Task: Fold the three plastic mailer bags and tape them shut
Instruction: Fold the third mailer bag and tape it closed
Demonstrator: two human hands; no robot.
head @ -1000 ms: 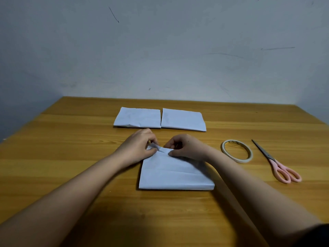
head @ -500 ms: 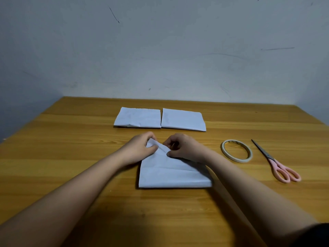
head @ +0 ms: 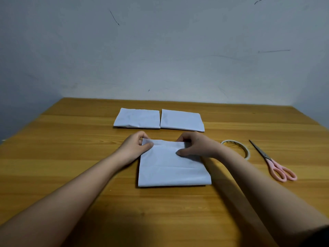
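A white mailer bag (head: pixel 170 168) lies folded in the middle of the wooden table (head: pixel 71 157). My left hand (head: pixel 135 147) pinches its far left corner. My right hand (head: pixel 195 146) pinches the far edge near the right corner, thumb pressed on top. Two more folded white bags sit side by side farther back, the left bag (head: pixel 138 118) and the right bag (head: pixel 182 120). A roll of clear tape (head: pixel 236 147) lies flat just right of my right wrist.
Pink-handled scissors (head: pixel 272 161) lie to the right of the tape roll, blades pointing away from me. A grey wall (head: pixel 160 50) stands behind the table's far edge. Bare wood shows on the left and along the near side.
Both hands were close together at the middle of the bag's far edge. They have slid apart toward the two far corners, and the far edge now lies flatter and straighter.
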